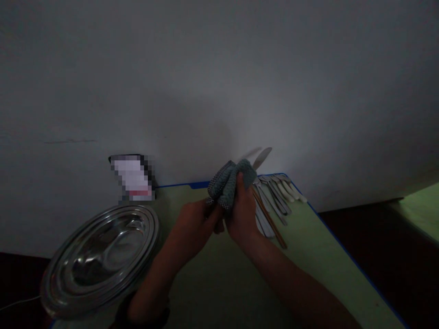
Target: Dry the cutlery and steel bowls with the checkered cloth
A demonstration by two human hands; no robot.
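Before me, slightly above the table, a grey-green cloth [226, 183] with a dark checked back is bunched in my right hand [242, 212], whose thumb presses on it. Out of the cloth's upper right side sticks the rounded metal blade of a table knife [262, 157]. My left hand [197, 224] is closed at the lower end, in line with the blade, at the knife's handle side; the handle itself is hidden by fingers and cloth. Just right of my hands lies a row of metal cutlery [274, 196], with brown chopsticks [270, 219] and white-handled pieces [290, 189].
A stack of shiny oval or round metal trays [103, 301] stands on the left of the pale green, blue-edged table [329, 260]. Behind it a phone-like device [133, 176], blurred out, leans at the wall [192, 114]. Another green surface [421, 210] shows far right.
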